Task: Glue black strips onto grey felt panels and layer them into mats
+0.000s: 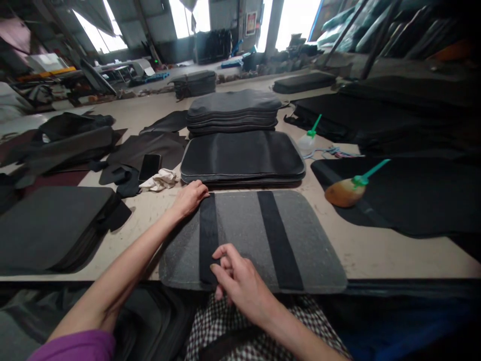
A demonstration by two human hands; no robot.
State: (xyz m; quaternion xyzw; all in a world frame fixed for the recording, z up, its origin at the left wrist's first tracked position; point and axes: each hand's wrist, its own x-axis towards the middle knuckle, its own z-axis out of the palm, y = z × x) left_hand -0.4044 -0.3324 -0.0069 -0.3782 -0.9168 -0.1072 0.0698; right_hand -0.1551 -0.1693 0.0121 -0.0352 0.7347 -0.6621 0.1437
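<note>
A grey rounded panel (pixel 240 215) with two black strips lies at the table's front edge, its near side slightly over the edge. My left hand (pixel 191 196) is at the panel's far left corner, fingers bent together at the top end of the left black strip (pixel 209 215); what they pinch, if anything, is too small to tell. Over the lower end of that strip is my right hand (pixel 235 276), fingers curled and apart, with nothing seen in them. The right black strip (pixel 276 235) lies flat across the panel.
Stacks of black panels (pixel 242 155) stand just behind. A dark stack (pixel 56 220) is at left, near a phone (pixel 150 167) and white cloth (pixel 161 179). At right, an amber bottle (pixel 343 193) rests on black sheets (pixel 409 200); a clear bottle (pixel 307 142) stands farther back.
</note>
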